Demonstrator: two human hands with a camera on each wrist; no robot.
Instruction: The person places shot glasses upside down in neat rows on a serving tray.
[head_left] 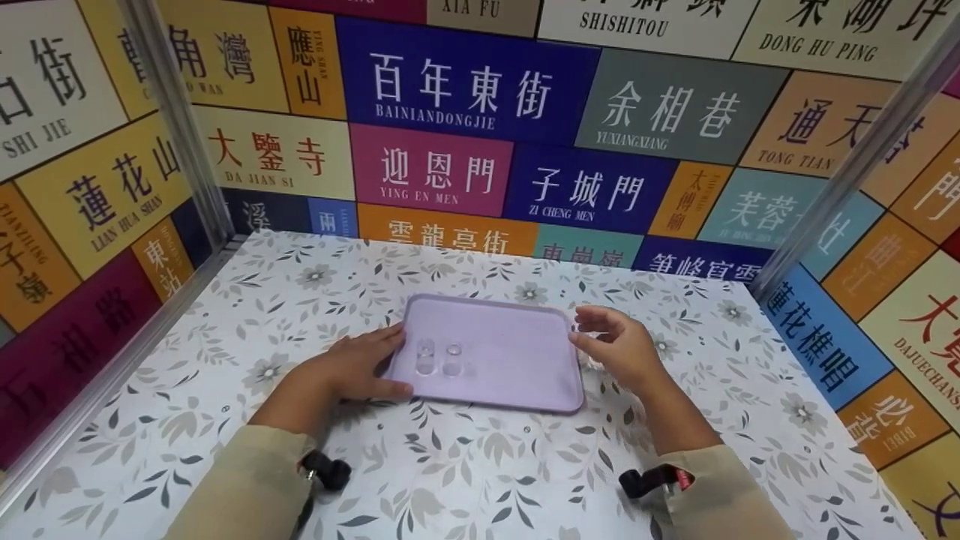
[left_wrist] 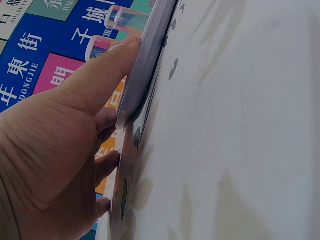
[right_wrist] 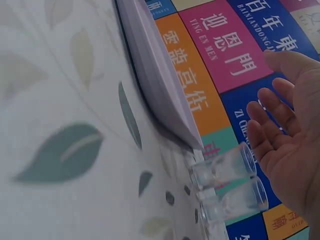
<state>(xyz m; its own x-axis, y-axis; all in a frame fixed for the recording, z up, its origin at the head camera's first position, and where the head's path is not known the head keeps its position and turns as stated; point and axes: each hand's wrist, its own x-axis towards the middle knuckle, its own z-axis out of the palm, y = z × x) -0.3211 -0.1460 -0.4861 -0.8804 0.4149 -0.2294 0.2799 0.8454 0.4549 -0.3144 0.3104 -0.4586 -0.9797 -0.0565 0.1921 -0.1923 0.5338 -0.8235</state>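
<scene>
A lilac tray (head_left: 510,360) lies flat on the floral table. Two small clear glasses (head_left: 425,356) (head_left: 453,360) stand on its left part. My left hand (head_left: 367,364) rests against the tray's left edge with fingers fairly straight. In the left wrist view its thumb (left_wrist: 100,70) lies along the tray's rim (left_wrist: 145,60), and the glasses (left_wrist: 125,17) show beyond it. My right hand (head_left: 604,337) hovers open just off the tray's right edge, holding nothing. The right wrist view shows two more clear glasses (right_wrist: 225,167) (right_wrist: 237,200) on the table by the tray's corner (right_wrist: 155,80), below my open palm (right_wrist: 290,135).
The floral tabletop (head_left: 465,465) is walled on three sides by panels of coloured signs (head_left: 465,82). Metal posts stand at the back left (head_left: 180,127) and back right (head_left: 847,172) corners.
</scene>
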